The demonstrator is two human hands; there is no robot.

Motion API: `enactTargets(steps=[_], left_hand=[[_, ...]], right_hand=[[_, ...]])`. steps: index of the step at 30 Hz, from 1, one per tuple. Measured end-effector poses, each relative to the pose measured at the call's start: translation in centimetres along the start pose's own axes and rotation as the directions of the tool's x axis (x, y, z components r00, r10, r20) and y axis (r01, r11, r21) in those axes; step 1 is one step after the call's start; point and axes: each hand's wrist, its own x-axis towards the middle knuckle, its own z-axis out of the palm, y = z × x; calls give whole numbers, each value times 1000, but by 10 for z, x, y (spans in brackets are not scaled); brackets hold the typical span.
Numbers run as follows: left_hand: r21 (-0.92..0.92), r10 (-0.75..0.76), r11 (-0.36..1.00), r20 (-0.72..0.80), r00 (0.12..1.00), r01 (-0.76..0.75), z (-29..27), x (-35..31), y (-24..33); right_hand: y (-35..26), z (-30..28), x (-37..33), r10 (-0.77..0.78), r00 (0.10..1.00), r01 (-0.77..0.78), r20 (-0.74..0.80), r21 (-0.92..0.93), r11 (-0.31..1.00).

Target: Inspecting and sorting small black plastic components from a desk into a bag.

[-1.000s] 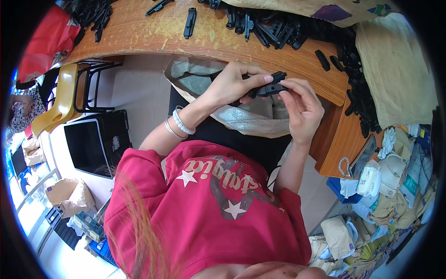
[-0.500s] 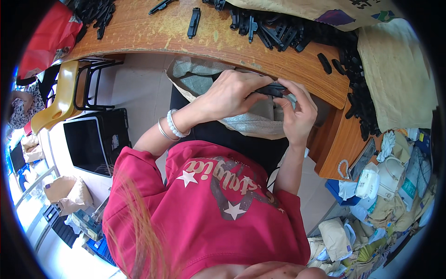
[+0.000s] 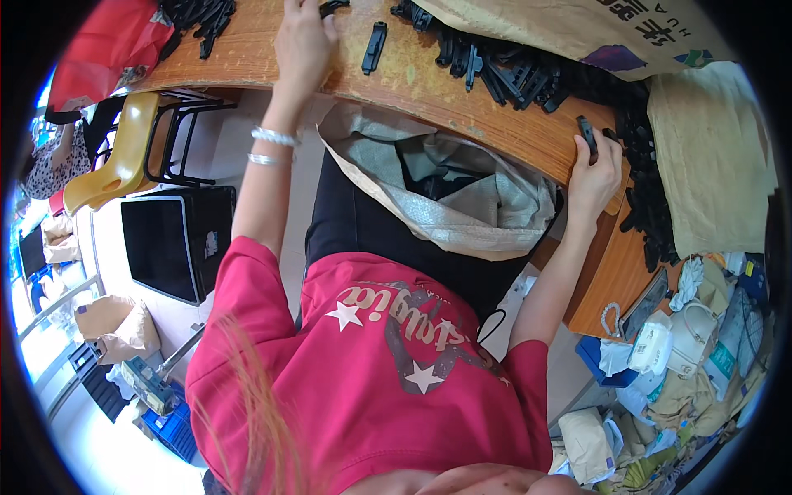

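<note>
At the top edge, my left hand [image 3: 301, 51] reaches over the table, thumb apart from the fingers. A slim black plastic part [image 3: 334, 7] lies beside its fingers; their tips are partly cut off by the frame. My right hand [image 3: 597, 175] is at the table's right corner, thumb and fingers closed on a small oval black plastic part [image 3: 586, 132]. Between the hands, an open woven sack [image 3: 462, 216] sits at my lap under the table edge, with dark pieces visible inside. Another long black part [image 3: 374, 48] lies alone on the table.
Heaped black parts [image 3: 516, 74] lie along the table [image 3: 412, 82] and down its right side. Brown paper bags [image 3: 701, 157] stand behind them. A red bag [image 3: 107, 54] is at far left, near a yellow chair [image 3: 124, 153] and a dark-screened box [image 3: 157, 247].
My hands have parted from above the sack, where they held a black part together. The left moved up and left, the right moved right onto an oval part. The sack's opening now shows.
</note>
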Motion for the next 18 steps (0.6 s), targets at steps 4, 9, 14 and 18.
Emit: enactTargets(steps=[4, 9, 14, 18], left_hand=[[272, 60, 957, 145, 988, -98, 11, 12, -40], [-449, -108, 875, 178, 978, 179, -21, -11, 25], [-769, 67, 236, 623, 779, 594, -38, -50, 99], [-697, 30, 196, 707, 706, 690, -35, -65, 128]], right_hand=[[-10, 1, 3, -2, 999, 3, 32, -23, 1000], [-26, -2, -10, 249, 968, -223, 18, 507, 832], [-73, -19, -12, 24, 999, -34, 24, 780, 624], [-107, -30, -29, 75, 935, -354, 348, 929, 105]])
